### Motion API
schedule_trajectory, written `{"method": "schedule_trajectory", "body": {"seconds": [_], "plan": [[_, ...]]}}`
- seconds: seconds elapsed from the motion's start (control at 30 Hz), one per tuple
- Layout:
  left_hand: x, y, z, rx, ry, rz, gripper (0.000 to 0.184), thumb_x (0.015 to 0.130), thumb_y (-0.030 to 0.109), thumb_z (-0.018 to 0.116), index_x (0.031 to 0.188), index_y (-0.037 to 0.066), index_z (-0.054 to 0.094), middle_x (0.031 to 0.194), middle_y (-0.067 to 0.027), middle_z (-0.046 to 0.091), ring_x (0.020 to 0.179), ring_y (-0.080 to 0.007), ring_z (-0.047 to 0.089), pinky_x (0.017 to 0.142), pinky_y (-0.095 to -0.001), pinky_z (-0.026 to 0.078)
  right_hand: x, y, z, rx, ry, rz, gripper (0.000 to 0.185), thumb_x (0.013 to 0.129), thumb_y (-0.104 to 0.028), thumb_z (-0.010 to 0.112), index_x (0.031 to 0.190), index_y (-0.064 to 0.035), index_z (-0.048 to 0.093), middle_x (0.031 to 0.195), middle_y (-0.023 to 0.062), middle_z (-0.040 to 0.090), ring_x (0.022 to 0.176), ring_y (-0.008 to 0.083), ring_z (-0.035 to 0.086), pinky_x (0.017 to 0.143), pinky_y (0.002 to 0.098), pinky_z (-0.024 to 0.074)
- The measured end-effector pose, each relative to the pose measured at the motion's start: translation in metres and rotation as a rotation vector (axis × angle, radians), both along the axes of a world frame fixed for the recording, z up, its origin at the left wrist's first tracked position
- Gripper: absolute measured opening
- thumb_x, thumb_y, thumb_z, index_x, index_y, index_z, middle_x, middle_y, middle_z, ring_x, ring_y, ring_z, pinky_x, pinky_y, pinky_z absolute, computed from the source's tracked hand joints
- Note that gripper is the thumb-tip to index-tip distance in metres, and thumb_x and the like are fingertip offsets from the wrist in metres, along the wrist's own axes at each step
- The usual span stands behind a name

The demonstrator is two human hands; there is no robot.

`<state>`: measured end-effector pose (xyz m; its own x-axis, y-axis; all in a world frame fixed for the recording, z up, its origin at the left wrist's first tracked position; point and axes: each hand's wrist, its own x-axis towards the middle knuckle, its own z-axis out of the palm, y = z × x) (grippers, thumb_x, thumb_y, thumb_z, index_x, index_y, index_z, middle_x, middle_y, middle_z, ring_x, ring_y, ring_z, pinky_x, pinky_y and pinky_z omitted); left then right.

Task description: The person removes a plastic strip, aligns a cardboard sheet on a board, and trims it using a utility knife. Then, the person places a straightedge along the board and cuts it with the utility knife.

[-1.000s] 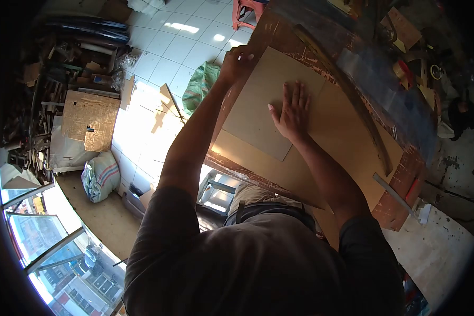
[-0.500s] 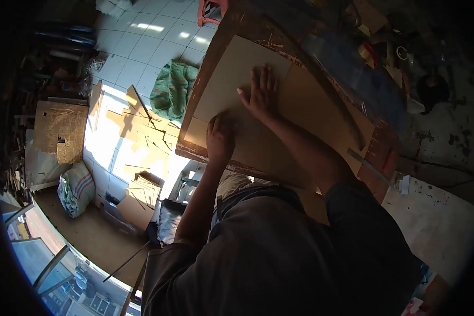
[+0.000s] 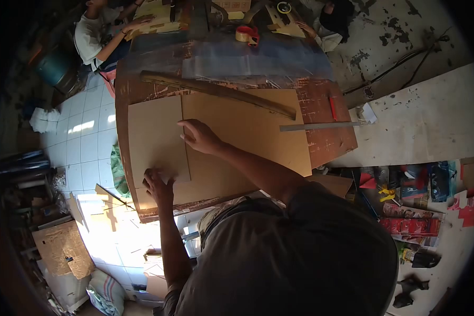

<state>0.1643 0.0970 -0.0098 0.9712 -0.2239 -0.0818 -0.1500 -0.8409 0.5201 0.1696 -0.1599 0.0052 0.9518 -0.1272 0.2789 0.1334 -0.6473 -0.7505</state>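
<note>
A smaller grey-brown board (image 3: 155, 131) lies on the left part of a larger tan board (image 3: 237, 158), both flat on a worn reddish-brown table (image 3: 326, 145). My left hand (image 3: 159, 187) is at the smaller board's lower part, its fingers bent and apart, with nothing visible in them. Near that board's right edge is my right hand (image 3: 200, 137), its index finger extended and the others curled; whether it pinches anything is hidden. A long dark wooden strip (image 3: 221, 94) lies across the top of the tan board. A grey metal ruler (image 3: 318, 126) overlaps its right edge.
One person (image 3: 97, 39) is at the table's far left, another (image 3: 334, 21) at the far right. A red tape dispenser (image 3: 247, 36) sits at the back. A red object (image 3: 333, 108) lies at the right. A green sack (image 3: 119, 171) is beside the table's left edge.
The view has turned toward the table's far side, bringing two people into sight. My right hand has moved from lying flat on the smaller board to its right edge. My left hand stays near its lower part.
</note>
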Motion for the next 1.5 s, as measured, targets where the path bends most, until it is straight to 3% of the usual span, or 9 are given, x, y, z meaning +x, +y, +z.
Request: {"method": "schedule_trajectory", "body": {"seconds": [0.23,0.37,0.43,0.57,0.73,1.07,1.13,1.23,1.5], "plan": [[0.017,0.004,-0.010,0.074,0.026,-0.012,0.064,0.064,0.027,0.095,0.112,0.020,0.054,0.137,-0.0049,0.043,0.129,-0.0388,0.040,0.094,-0.0638,0.040,-0.183,-0.241,0.021,-0.108,-0.021,-0.731,0.032,0.089,-0.001,0.065,0.121,-0.0042,0.064,0.092,0.0095,0.071,0.084,0.0208,0.071,0.072,0.0327,0.0564],[0.020,0.002,-0.006,0.170,0.040,-0.016,0.068,0.063,0.026,0.095,0.115,0.020,0.053,0.136,-0.0060,0.043,0.129,-0.0391,0.041,0.095,-0.0639,0.042,-0.266,-0.398,-0.005,-0.376,0.137,-1.110,0.039,0.083,-0.014,0.068,0.118,0.0023,0.063,0.096,0.0203,0.071,0.094,0.0380,0.070,0.082,0.0461,0.0559],[0.022,-0.001,0.002,0.159,0.043,-0.056,0.069,0.062,0.025,0.096,0.115,0.018,0.052,0.135,-0.0072,0.045,0.127,-0.0397,0.043,0.096,-0.0605,0.044,-0.299,-0.453,-0.011,-0.554,0.488,-1.162,0.057,0.085,-0.029,0.064,0.128,0.0069,0.056,0.113,0.0276,0.067,0.104,0.0432,0.067,0.090,0.0502,0.0541],[0.024,-0.009,0.014,0.215,0.054,-0.081,0.107,0.061,0.027,0.096,0.152,0.023,0.041,0.140,-0.0110,0.045,0.126,-0.0411,0.044,0.101,-0.0560,0.046,-0.339,-0.529,-0.043,-0.554,0.742,-1.205,0.071,0.084,-0.036,0.068,0.139,0.0052,0.050,0.129,0.0302,0.061,0.120,0.0460,0.060,0.106,0.0545,0.0444],[0.028,-0.003,0.007,0.251,0.059,-0.133,0.113,0.060,0.035,0.096,0.158,0.027,0.039,0.140,-0.0139,0.043,0.126,-0.0414,0.041,0.106,-0.0554,0.044,-0.363,-0.578,-0.094,-0.593,0.589,-0.980,0.046,0.084,-0.033,0.067,0.116,0.0004,0.066,0.102,0.0262,0.072,0.095,0.0441,0.070,0.084,0.0529,0.0556],[0.068,0.019,-0.004,0.287,0.137,-0.230,0.075,0.092,0.028,0.074,0.158,0.027,0.038,0.139,-0.0133,0.048,0.131,-0.0336,0.047,0.108,-0.0528,0.042,-0.355,-0.593,-0.095,-0.691,0.439,-0.843,0.027,0.090,-0.023,0.066,0.104,-0.0001,0.068,0.087,0.0209,0.070,0.085,0.0371,0.071,0.073,0.0449,0.0567],[0.082,0.021,-0.010,0.288,0.303,-0.249,0.063,0.095,0.029,0.071,0.153,0.026,0.045,0.138,-0.0126,0.050,0.134,-0.0316,0.046,0.110,-0.0539,0.040,-0.343,-0.569,-0.063,-0.260,0.208,-0.836,0.027,0.091,-0.022,0.065,0.105,0.0001,0.068,0.080,0.0130,0.065,0.075,0.0250,0.065,0.064,0.0367,0.0497],[0.080,0.005,0.014,0.456,0.214,-0.293,0.054,0.095,0.032,0.071,0.145,0.025,0.053,0.141,-0.0123,0.047,0.137,-0.0322,0.043,0.113,-0.0558,0.038,-0.329,-0.510,-0.011,0.238,-0.015,-0.761,0.027,0.093,-0.021,0.063,0.108,0.0004,0.068,0.070,0.0012,0.058,0.061,0.0068,0.055,0.050,0.0243,0.0391],[0.130,-0.004,0.056,0.672,0.029,-0.907,0.083,0.070,0.042,0.088,0.140,0.013,0.055,0.169,-0.0127,0.014,0.157,-0.0345,0.012,0.123,-0.0575,0.024,-0.270,-0.274,0.117,0.620,0.322,-0.511,0.023,0.095,-0.008,0.061,0.117,-0.0020,0.061,0.085,-0.0001,0.058,0.072,0.0060,0.054,0.056,0.0204,0.0379]]}}
